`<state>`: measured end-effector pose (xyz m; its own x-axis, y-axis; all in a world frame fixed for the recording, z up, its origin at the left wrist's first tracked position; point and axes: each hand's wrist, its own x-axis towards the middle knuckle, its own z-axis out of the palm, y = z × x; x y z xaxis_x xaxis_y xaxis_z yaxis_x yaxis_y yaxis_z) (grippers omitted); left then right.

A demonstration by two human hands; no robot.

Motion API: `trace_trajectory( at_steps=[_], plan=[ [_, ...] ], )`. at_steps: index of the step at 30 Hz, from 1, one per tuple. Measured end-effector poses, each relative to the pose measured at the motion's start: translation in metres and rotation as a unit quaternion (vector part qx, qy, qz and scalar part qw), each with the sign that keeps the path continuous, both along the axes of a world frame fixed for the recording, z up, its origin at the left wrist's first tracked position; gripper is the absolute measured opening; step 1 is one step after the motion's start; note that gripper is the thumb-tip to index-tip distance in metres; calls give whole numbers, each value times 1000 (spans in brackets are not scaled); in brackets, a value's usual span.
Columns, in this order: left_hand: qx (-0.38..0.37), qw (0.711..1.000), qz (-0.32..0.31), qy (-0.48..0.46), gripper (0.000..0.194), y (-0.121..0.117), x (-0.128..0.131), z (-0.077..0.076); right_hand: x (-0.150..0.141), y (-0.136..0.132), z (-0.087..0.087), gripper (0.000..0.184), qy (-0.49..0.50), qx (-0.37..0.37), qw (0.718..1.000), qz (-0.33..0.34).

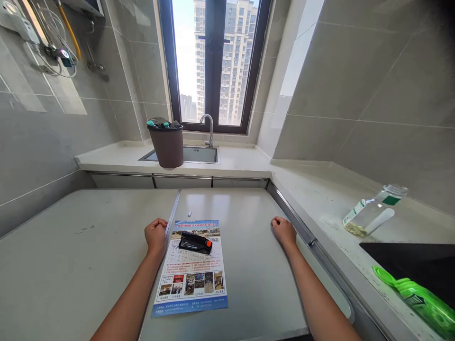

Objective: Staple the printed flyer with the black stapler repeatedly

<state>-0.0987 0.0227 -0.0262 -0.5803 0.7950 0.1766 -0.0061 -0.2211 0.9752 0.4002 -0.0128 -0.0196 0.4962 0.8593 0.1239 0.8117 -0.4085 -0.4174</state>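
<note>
A black stapler (195, 243) with an orange patch at one end lies on a printed leaflet (190, 296) with photos and a blue lower band. Just left of the leaflet, my left hand (155, 237) rests on the table as a loose fist, touching neither paper nor stapler. My right hand (285, 231) is also curled into a fist, near the table's right edge and well apart from the leaflet. No object shows in either hand. A small pale piece (189, 214), perhaps a strip of staples, sits beyond the leaflet's top edge.
The pale folding table (88, 265) has a lengthwise seam. Behind it, a brown bin (167, 147) stands by the sink (202, 155) and faucet (210, 130). On the right counter (302, 175) are a tilted clear jar (373, 213), a black panel (419, 260) and a green bottle (423, 303).
</note>
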Motion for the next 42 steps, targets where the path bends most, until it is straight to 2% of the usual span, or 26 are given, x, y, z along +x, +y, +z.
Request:
trace_trajectory(
  at_steps=[13,27,42],
  plan=[
    [-8,1000,-3,28,4,2,-6,-5,-3,1,0,35,-2,3,1000,11],
    [-27,998,-6,55,5,-6,-5,8,-7,0,2,32,-4,18,1000,22],
    [-26,998,-11,54,5,-6,-5,7,-6,1,0,32,3,12,1000,20]
  ],
)
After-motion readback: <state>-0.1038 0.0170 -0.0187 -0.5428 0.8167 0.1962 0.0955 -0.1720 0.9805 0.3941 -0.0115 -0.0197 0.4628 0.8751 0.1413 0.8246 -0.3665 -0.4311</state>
